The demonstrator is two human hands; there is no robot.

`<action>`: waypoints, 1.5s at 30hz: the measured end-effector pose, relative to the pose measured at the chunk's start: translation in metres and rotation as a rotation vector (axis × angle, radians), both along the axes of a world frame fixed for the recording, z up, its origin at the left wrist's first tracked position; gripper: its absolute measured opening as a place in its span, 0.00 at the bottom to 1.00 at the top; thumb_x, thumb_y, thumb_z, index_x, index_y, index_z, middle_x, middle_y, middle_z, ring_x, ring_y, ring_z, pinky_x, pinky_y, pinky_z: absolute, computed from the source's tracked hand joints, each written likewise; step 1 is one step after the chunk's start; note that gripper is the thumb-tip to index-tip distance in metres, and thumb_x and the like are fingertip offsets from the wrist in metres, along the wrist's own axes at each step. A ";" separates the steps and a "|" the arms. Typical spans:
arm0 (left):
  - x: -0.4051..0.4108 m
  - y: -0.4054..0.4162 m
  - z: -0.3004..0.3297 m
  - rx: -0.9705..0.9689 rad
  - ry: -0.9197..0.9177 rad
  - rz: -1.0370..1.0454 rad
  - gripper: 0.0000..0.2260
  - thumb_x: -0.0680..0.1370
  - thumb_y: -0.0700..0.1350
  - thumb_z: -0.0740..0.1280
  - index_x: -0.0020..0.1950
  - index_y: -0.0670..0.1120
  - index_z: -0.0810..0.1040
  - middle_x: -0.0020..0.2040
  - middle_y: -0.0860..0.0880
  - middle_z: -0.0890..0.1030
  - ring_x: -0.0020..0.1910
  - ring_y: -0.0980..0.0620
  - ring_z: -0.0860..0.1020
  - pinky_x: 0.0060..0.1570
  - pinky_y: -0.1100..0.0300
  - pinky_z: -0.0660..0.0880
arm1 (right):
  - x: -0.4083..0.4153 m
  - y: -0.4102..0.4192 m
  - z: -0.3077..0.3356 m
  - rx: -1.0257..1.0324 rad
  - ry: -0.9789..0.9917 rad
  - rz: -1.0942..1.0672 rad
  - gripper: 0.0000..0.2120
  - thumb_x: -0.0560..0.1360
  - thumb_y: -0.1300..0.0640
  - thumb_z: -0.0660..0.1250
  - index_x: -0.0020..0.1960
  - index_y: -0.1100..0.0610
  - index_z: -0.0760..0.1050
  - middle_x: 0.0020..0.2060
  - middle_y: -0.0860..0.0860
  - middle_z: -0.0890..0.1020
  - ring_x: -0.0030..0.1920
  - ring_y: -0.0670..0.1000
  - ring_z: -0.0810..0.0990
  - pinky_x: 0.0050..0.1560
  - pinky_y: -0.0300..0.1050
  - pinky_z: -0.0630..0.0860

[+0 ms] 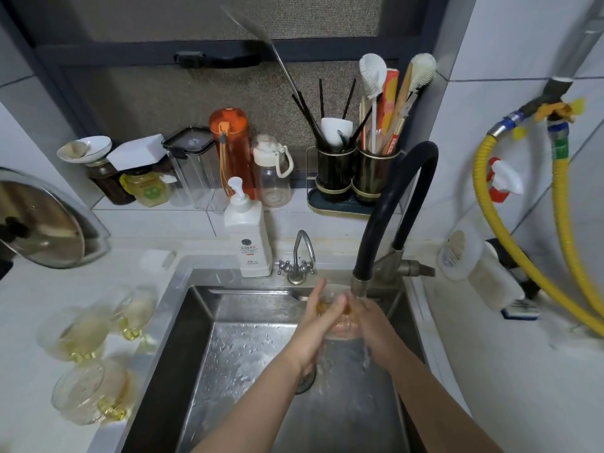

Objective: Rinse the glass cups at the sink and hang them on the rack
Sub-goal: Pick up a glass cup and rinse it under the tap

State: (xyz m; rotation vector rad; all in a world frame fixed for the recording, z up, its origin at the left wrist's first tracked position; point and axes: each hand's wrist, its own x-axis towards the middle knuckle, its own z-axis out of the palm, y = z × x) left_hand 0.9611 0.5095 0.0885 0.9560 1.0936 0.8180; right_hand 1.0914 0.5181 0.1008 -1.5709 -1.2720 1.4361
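One glass cup (340,325) is held between both hands over the back right part of the sink (196,322), right under the nozzle of the black faucet (385,217), with water running down past it toward the drain (305,380). The left hand (313,331) wraps the cup's left side, its fingers reaching up around the rim, while the right hand (369,322) cups the other side with fingers curled onto the glass; how the fingertips lie behind the cup cannot be told. Amber tints show at the cup's upper edge, probably its handle. To rinse well, the person would likely want to turn the cup so the stream reaches inside and out, and keep a firm two-handed hold, since wet glass slips easily and the steel basin below is hard. Three more glass cups (75,335) with yellow handles lie tipped on the white counter (26,322) just beside the sink's left edge, apparently waiting their turn. A white soap bottle (246,237) stands at the sink's back edge, near a small tap (299,259). No hanging rack is plainly identifiable in view, so the carry to it cannot be judged.
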 end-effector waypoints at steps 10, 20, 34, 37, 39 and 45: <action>-0.003 0.006 0.007 0.007 0.221 0.072 0.30 0.67 0.65 0.67 0.61 0.46 0.73 0.53 0.48 0.80 0.52 0.53 0.80 0.55 0.56 0.78 | -0.005 -0.024 -0.002 0.076 -0.006 0.139 0.11 0.81 0.54 0.58 0.57 0.54 0.77 0.47 0.50 0.84 0.45 0.43 0.83 0.41 0.27 0.75; 0.001 0.009 -0.005 0.052 0.293 0.260 0.13 0.72 0.53 0.72 0.49 0.48 0.73 0.47 0.48 0.80 0.46 0.52 0.79 0.51 0.56 0.76 | 0.003 -0.013 0.003 0.211 -0.635 0.632 0.16 0.66 0.44 0.60 0.54 0.38 0.68 0.43 0.45 0.79 0.46 0.48 0.80 0.50 0.48 0.78; -0.003 0.022 0.001 -0.009 0.333 0.222 0.20 0.64 0.59 0.73 0.50 0.50 0.76 0.49 0.47 0.82 0.50 0.48 0.80 0.55 0.49 0.78 | 0.000 -0.010 0.016 0.225 -0.615 0.741 0.19 0.75 0.52 0.61 0.65 0.54 0.69 0.53 0.51 0.80 0.53 0.50 0.79 0.58 0.44 0.74; -0.013 0.022 -0.001 -0.009 0.329 0.237 0.20 0.62 0.62 0.72 0.47 0.52 0.76 0.48 0.48 0.82 0.50 0.46 0.81 0.55 0.46 0.78 | 0.012 -0.018 0.009 0.369 -0.751 0.746 0.15 0.77 0.48 0.62 0.54 0.58 0.77 0.43 0.48 0.81 0.49 0.41 0.76 0.52 0.36 0.71; -0.016 0.024 -0.003 -0.038 0.262 0.242 0.19 0.65 0.64 0.72 0.48 0.53 0.75 0.50 0.49 0.81 0.51 0.46 0.81 0.56 0.45 0.77 | 0.018 -0.021 0.002 0.466 -0.677 0.544 0.19 0.73 0.41 0.62 0.52 0.54 0.79 0.45 0.45 0.79 0.49 0.37 0.74 0.54 0.40 0.72; -0.022 0.023 -0.003 0.013 0.245 0.207 0.13 0.75 0.57 0.66 0.54 0.51 0.74 0.54 0.48 0.80 0.55 0.48 0.78 0.58 0.51 0.75 | 0.012 -0.034 -0.005 0.273 -0.057 0.238 0.13 0.76 0.56 0.67 0.57 0.42 0.76 0.52 0.46 0.82 0.46 0.39 0.82 0.52 0.36 0.75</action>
